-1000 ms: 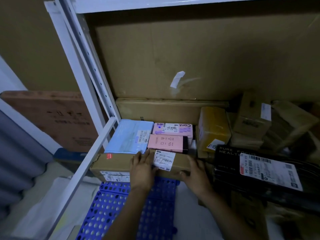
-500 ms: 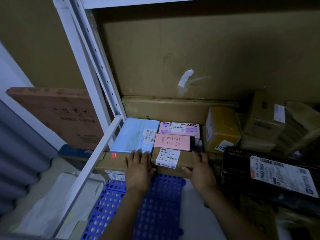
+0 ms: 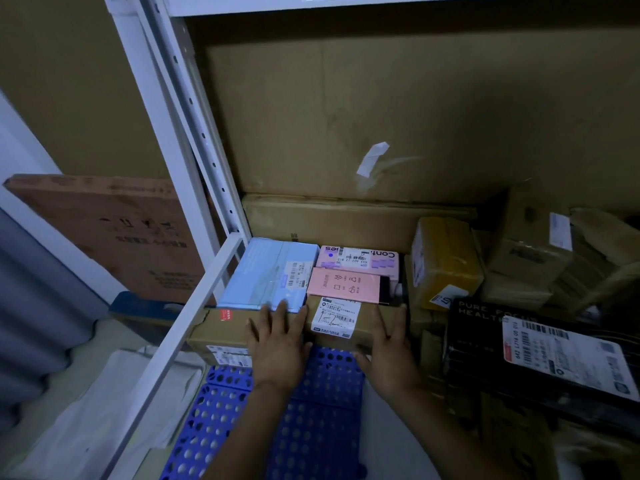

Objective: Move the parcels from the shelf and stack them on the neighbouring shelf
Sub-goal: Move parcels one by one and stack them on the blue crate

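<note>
Dim shelf bay [image 3: 346,116], brown parcel [image 3: 228,329] under left hand [image 3: 277,344], right hand [image 3: 388,355] at its end

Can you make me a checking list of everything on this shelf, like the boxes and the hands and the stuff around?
Surface: blue perforated mat on the shelf floor, partly bare.
Job's things: long brown box carrying a light blue parcel and two pink boxes; yellow-taped parcel and black parcel to the right.
Clutter: more brown parcels piled at far right.
Grippers: left hand flat on the brown box's front; right hand at its right end.
Cables: nothing seen.
Surroundings: white shelf post; big cardboard sheet behind.
</note>
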